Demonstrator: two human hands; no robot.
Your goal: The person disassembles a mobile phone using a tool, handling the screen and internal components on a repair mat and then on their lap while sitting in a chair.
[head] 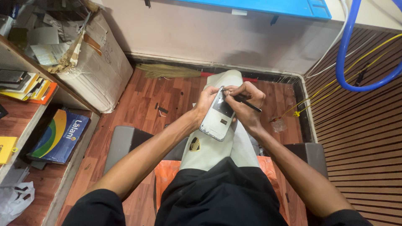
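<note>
Your left hand (204,104) curls around the left edge of the phone frame (217,115), fingers wrapped behind it, forearm bare and angled up from lower left, while your right hand (247,104) sits just right of the frame, fingers pinched closed on a black tool (247,102) whose tip meets its top edge.

Black short sleeves (94,205) cover both upper arms and end above the elbows, so the forearms are bare right down to the hands. No watch, ring or band shows on either wrist. Black shorts (220,192) spread wide across the lap in soft folds. On the raised leg there's a pale, finely ribbed covering (209,148), carrying a small dark shield-shaped badge (194,144) with gold detail.
</note>
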